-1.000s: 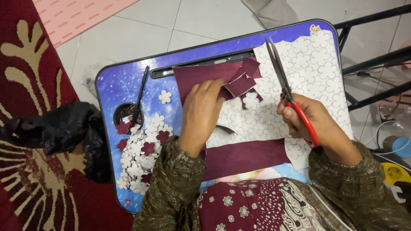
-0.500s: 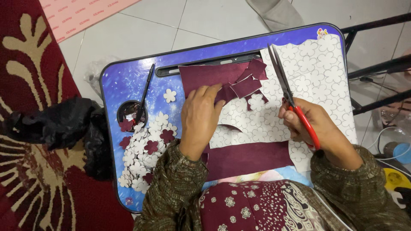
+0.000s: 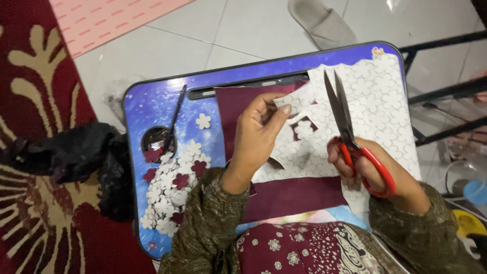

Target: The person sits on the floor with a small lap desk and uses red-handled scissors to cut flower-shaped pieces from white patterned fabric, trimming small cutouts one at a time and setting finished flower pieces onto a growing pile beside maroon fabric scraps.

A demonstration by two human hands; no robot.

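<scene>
Flower-patterned sheet held up for cutting over a blue lap tray.

The white flower-patterned sheet (image 3: pixel 355 127) was pinched at its cut edge by the left hand (image 3: pixel 258 134), over maroon felt (image 3: pixel 299 195). Red-handled scissors (image 3: pixel 355 137) were gripped by the right hand (image 3: pixel 373 170), fingers closed through the loops, blades nearly together and pointing away. Cut flowers (image 3: pixel 170 185) were heaped near the blue lap tray's (image 3: pixel 152 109) left edge; bare room was left along its far rim.
</scene>
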